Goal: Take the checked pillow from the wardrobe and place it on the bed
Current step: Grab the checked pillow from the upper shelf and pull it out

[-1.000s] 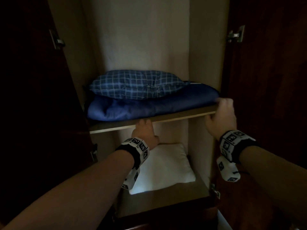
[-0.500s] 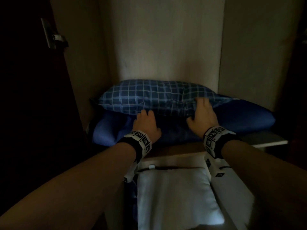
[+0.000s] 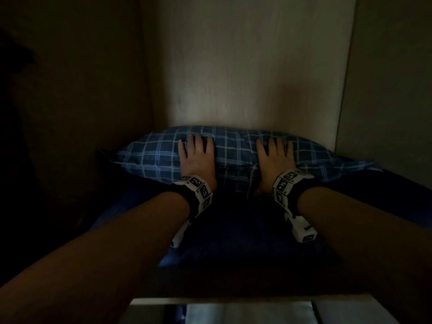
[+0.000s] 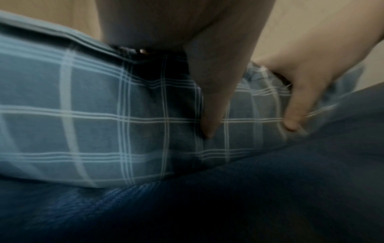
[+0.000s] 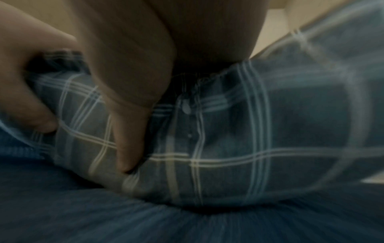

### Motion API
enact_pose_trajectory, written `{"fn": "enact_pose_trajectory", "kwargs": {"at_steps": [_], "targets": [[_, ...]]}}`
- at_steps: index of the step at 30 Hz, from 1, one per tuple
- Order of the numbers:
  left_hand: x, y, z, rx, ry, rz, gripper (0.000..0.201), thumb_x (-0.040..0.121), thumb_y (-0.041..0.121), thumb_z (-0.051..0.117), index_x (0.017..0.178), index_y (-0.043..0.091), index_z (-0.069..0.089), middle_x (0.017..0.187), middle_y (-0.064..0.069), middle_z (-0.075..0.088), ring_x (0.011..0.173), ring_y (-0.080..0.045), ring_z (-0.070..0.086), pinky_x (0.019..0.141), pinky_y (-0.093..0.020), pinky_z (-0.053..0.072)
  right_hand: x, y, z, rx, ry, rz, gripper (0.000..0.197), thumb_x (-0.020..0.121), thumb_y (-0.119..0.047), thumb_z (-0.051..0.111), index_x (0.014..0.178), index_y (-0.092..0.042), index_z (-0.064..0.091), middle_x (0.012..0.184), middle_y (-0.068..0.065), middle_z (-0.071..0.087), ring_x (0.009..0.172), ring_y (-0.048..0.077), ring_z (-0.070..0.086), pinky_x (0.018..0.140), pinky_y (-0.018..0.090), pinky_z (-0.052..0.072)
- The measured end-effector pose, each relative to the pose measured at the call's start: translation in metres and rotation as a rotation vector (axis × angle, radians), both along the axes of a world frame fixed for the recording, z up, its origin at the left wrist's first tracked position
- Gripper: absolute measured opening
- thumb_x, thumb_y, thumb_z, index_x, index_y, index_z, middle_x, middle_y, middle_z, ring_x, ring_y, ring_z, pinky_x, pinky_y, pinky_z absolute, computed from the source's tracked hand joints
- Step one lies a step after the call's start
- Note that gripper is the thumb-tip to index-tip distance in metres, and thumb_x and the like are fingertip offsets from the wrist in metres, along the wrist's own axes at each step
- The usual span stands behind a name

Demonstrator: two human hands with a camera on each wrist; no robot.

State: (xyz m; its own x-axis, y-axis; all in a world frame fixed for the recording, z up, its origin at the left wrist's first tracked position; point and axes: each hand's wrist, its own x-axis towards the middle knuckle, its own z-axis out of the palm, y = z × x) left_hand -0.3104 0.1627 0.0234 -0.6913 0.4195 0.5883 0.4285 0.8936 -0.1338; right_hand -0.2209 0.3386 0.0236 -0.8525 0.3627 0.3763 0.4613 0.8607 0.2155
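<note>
The blue checked pillow (image 3: 233,157) lies on top of a dark blue folded blanket (image 3: 245,230) on the wardrobe shelf. My left hand (image 3: 196,157) grips the pillow left of its middle, fingers over the top. My right hand (image 3: 273,160) grips it right of the middle in the same way. In the left wrist view the left thumb (image 4: 209,113) digs into the front of the checked pillow (image 4: 93,123). In the right wrist view the right thumb (image 5: 129,141) presses into the bunched checked cloth (image 5: 239,148).
The wardrobe's pale back wall (image 3: 252,73) stands close behind the pillow, with side walls on both sides. The shelf's front edge (image 3: 233,300) runs across the bottom. A white pillow (image 3: 247,313) shows on the shelf below.
Both hands have moved forward from the pillow's front edge onto its top and taken hold. My view has come closer to the shelf.
</note>
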Motion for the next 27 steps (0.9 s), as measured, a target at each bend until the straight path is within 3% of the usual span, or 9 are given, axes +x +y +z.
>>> {"fn": "enact_pose_trajectory", "kwargs": {"at_steps": [3,9,12,15,17,19,23,27], "targets": [[-0.012,0.012,-0.003,-0.079,-0.035,0.039,0.118,0.067,0.046,0.080,0.156,0.016,0.008,0.163,-0.019,0.012,0.150,-0.039,0.006,0.120,-0.059,-0.002,-0.016,0.008,-0.003,0.020,-0.040,0.009,0.152,0.050,-0.067,0.085,0.155,-0.009,-0.008,0.160,0.026,0.015,0.147,0.043,0.014,0.117,0.064,0.000],[-0.018,0.020,-0.004,-0.103,-0.021,0.024,0.082,0.084,0.044,0.064,0.152,0.016,0.030,0.157,-0.018,0.031,0.147,-0.039,0.019,0.120,-0.059,0.001,-0.030,0.012,-0.007,0.016,0.000,0.065,0.108,0.072,-0.050,0.077,0.152,-0.009,0.017,0.143,0.023,0.049,0.131,0.038,0.045,0.118,0.062,0.009],[-0.014,0.019,-0.002,-0.096,-0.009,0.005,0.057,0.088,0.038,0.058,0.140,0.017,0.050,0.148,-0.015,0.043,0.142,-0.038,0.027,0.121,-0.058,0.003,-0.025,0.006,-0.006,0.010,0.037,0.087,0.089,0.077,-0.038,0.074,0.147,-0.009,0.028,0.123,0.017,0.064,0.115,0.033,0.058,0.118,0.060,0.013],[-0.004,0.014,0.003,-0.130,-0.021,-0.010,0.040,0.089,0.034,0.055,0.124,0.017,0.065,0.141,-0.011,0.049,0.137,-0.036,0.032,0.121,-0.057,0.006,-0.014,-0.003,-0.003,0.017,0.080,0.107,0.054,0.084,-0.018,0.065,0.134,-0.009,0.046,0.098,0.008,0.070,0.093,0.028,0.065,0.114,0.055,0.024],[0.004,0.008,0.004,-0.141,-0.006,-0.022,0.037,0.089,0.033,0.055,0.119,0.016,0.068,0.140,-0.010,0.049,0.134,-0.036,0.034,0.120,-0.056,0.009,-0.004,-0.012,0.000,0.032,0.098,0.104,0.036,0.087,-0.014,0.061,0.122,-0.010,0.054,0.095,0.007,0.070,0.089,0.027,0.066,0.107,0.048,0.034],[0.011,-0.001,0.001,-0.139,0.030,-0.060,0.035,0.088,0.032,0.056,0.116,0.015,0.069,0.140,-0.011,0.047,0.134,-0.035,0.034,0.121,-0.055,0.009,0.008,-0.019,0.001,0.034,0.107,0.099,0.030,0.089,-0.013,0.059,0.119,-0.011,0.056,0.097,0.006,0.070,0.090,0.026,0.066,0.102,0.044,0.037],[0.029,-0.020,-0.001,-0.061,0.155,-0.218,0.035,0.086,0.029,0.057,0.115,0.016,0.072,0.143,-0.010,0.046,0.137,-0.034,0.031,0.122,-0.054,0.005,0.038,-0.032,0.005,0.054,0.169,0.059,0.034,0.089,-0.016,0.061,0.122,-0.013,0.055,0.095,0.005,0.071,0.088,0.025,0.067,0.110,0.045,0.032],[0.059,-0.040,-0.002,0.008,0.211,-0.330,0.053,0.082,0.023,0.064,0.133,0.012,0.060,0.153,-0.012,0.039,0.145,-0.038,0.024,0.120,-0.062,-0.001,0.085,-0.051,0.004,0.100,0.236,0.014,0.029,0.089,-0.014,0.058,0.118,-0.014,0.057,0.092,0.004,0.070,0.091,0.026,0.065,0.116,0.049,0.024]]}}
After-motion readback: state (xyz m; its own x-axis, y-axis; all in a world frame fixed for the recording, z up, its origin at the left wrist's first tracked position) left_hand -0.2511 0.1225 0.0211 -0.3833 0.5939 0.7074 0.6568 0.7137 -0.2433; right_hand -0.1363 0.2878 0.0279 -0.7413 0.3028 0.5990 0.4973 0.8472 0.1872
